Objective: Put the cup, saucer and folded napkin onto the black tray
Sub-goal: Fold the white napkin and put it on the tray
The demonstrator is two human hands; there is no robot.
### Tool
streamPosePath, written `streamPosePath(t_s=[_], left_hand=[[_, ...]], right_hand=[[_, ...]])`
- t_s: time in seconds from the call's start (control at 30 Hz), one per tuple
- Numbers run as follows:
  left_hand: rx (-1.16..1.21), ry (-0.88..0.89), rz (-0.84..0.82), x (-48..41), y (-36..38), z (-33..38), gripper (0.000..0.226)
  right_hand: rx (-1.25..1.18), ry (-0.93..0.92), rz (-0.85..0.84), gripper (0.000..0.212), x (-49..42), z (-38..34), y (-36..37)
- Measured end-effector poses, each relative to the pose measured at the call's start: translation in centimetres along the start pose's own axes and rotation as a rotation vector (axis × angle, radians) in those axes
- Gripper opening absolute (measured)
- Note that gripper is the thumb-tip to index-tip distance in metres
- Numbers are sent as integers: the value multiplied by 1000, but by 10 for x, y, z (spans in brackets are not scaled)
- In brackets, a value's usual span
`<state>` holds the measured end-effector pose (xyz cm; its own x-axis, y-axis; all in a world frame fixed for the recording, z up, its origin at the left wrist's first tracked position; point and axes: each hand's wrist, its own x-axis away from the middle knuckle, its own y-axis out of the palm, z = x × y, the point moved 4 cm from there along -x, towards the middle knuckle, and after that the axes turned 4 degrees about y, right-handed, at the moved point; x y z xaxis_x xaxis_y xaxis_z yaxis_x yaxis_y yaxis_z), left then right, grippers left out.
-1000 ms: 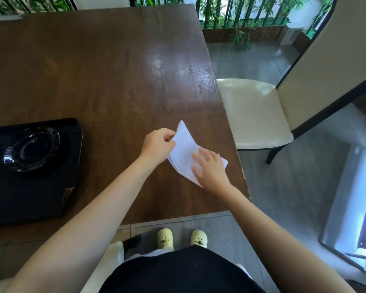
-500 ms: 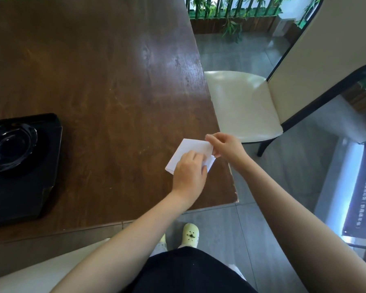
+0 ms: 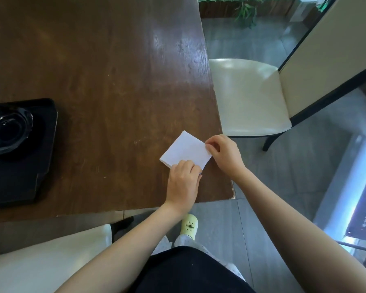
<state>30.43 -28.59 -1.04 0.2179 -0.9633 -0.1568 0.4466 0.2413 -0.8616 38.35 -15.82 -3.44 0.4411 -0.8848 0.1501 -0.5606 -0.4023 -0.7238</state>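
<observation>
A white folded napkin lies flat on the brown table near its front right corner. My left hand presses on the napkin's near edge with its fingertips. My right hand pinches the napkin's right corner between thumb and fingers. The black tray sits at the table's left edge, with a dark glass saucer resting on it. No cup is in view.
The wooden table stretches away from me. A cream chair stands right of the table's edge. Another cream seat is in front of me at lower left. Grey tiled floor lies to the right.
The napkin went from a raised triangle to a flat folded rectangle. My hands swapped places: the left now presses its near edge, the right pinches its right corner. The view shifted right.
</observation>
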Motion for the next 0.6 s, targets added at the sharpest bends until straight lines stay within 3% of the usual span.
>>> streamPosePath(t_s=[0.2, 0.43, 0.6], left_hand=[[-6, -18, 38, 3, -7, -15, 6], [56, -207, 88, 17, -22, -54, 17], [84, -183, 62, 14, -28, -59, 13]], right_hand=[[25, -118, 10, 13, 12, 4, 3], [176, -451, -32, 22, 34, -7, 5], [223, -538, -48, 16, 36, -3, 5]])
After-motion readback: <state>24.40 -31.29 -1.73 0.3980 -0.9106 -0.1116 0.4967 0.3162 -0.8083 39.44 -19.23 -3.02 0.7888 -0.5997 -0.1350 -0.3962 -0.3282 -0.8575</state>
